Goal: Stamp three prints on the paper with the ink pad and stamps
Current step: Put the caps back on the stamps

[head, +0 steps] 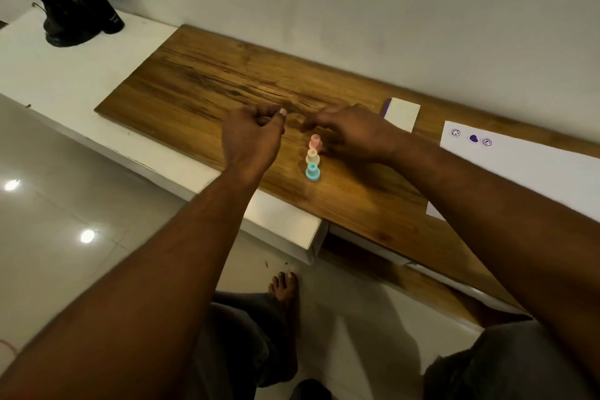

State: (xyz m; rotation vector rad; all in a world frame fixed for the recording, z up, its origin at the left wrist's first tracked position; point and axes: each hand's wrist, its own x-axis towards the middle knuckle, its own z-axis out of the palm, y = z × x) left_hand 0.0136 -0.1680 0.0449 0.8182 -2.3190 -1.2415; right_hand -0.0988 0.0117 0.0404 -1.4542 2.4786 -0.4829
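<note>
Three small stamps stand upright in a row on the wooden board (201,87): a pink stamp (315,141) farthest, a cream stamp (312,156) in the middle, a blue stamp (313,171) nearest. My left hand (251,136) hovers left of them, fingers loosely curled, holding nothing. My right hand (354,133) hangs just right of and above the pink stamp with fingers extended and blurred, holding nothing I can see. The ink pad (402,113), white-lidded with a purple edge, lies behind my right hand. The white paper (519,165) at the right carries three purple prints (474,138).
The board lies on a white shelf (65,81) against a pale wall. A black object with a dark base (69,26) stands at the far left of the shelf. Below are a glossy floor and my bare foot (285,289).
</note>
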